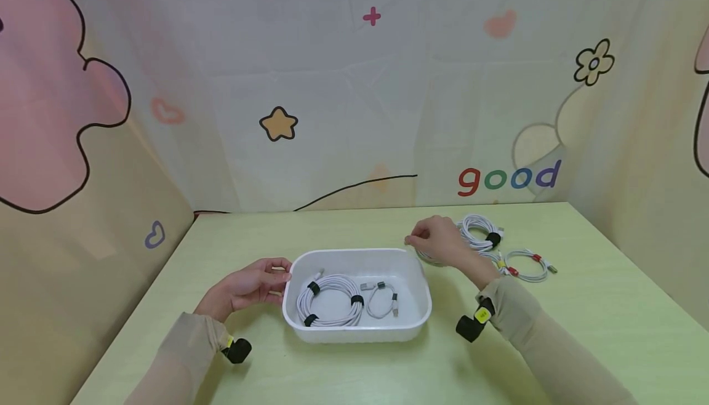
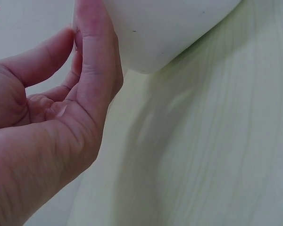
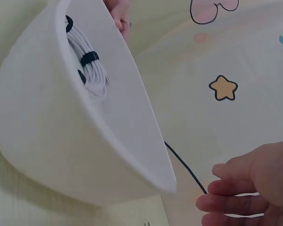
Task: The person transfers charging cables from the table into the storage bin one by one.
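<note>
Head: bin (image 1: pixel 357 335) at 6 of frame ctr, big coil (image 1: pixel 336 280) inside at its 9, small coil (image 1: pixel 396 297) at 3. R hand (image 1: pixel 440 242) at bin's 2, by part-hidden cable (image 1: pixel 428 260); loose coils (image 1: pixel 468 226) beyond look overlapped, cld snag. Pale table (image 1: pixel 232 232), cartoon curtain (image 1: pixel 332 54) at 12. L wrist: L hand (image 2: pixel 61 101) touches bin, can't tell if pinching; weak hold = bin slides. R wrist: fingers (image 3: pixel 233 203) together, slightly bent, nothing vis between.

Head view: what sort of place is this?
Probably an indoor tabletop workspace, perhaps a screened-off booth: a pale table, a cartoon-printed backdrop behind and beside it, and a white bin of coiled cables.
</note>
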Action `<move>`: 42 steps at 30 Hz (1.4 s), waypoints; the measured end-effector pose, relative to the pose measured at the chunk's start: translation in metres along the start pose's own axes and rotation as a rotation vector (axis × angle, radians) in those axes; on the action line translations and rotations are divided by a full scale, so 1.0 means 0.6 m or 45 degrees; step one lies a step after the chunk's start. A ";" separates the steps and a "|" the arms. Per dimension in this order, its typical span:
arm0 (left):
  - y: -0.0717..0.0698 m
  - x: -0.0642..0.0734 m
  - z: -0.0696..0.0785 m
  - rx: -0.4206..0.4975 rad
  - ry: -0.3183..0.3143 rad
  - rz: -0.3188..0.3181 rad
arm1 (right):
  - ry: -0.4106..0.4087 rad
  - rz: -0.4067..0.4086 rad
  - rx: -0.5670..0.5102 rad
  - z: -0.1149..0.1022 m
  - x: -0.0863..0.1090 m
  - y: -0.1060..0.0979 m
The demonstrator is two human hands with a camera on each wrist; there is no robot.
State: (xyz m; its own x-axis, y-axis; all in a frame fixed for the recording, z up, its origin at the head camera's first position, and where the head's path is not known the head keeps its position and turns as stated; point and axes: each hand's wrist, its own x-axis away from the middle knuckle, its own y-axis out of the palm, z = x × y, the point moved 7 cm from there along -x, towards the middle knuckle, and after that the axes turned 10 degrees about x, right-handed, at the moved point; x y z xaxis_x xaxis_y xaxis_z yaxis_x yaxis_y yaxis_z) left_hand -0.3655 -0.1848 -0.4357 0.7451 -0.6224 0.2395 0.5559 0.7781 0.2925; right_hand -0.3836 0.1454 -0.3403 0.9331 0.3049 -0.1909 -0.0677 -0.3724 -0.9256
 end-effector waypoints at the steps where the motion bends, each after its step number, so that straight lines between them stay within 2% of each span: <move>1: 0.000 0.000 0.000 0.000 0.000 0.000 | 0.024 0.030 0.009 0.012 0.003 -0.006; 6: 0.003 0.001 0.003 0.000 0.010 -0.017 | 0.080 0.104 0.073 0.066 0.024 -0.030; 9: 0.004 0.002 0.004 -0.001 0.014 -0.016 | 0.105 0.115 0.130 0.096 0.036 -0.039; 17: 0.004 0.003 0.005 0.003 0.007 -0.008 | 0.300 -0.042 0.216 0.182 0.057 -0.032; 21: 0.005 0.004 0.006 0.005 0.001 -0.001 | 0.362 -0.103 0.243 0.213 0.066 -0.029; 28: 0.006 0.003 0.005 0.024 -0.009 0.005 | 0.430 -0.188 0.301 0.235 0.084 -0.020; 36: 0.004 0.003 0.003 0.025 0.000 -0.005 | 0.446 -0.176 0.385 0.251 0.087 -0.010; 42: 0.004 0.003 0.003 0.031 -0.002 -0.002 | 0.452 -0.206 0.423 0.254 0.087 -0.006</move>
State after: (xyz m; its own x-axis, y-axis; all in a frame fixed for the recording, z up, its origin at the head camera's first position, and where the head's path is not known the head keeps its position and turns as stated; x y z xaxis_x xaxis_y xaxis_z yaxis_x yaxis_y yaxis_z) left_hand -0.3636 -0.1845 -0.4329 0.7440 -0.6235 0.2403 0.5477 0.7750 0.3152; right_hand -0.3882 0.2965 -0.3966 0.9995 -0.0026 0.0329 0.0329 -0.0289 -0.9990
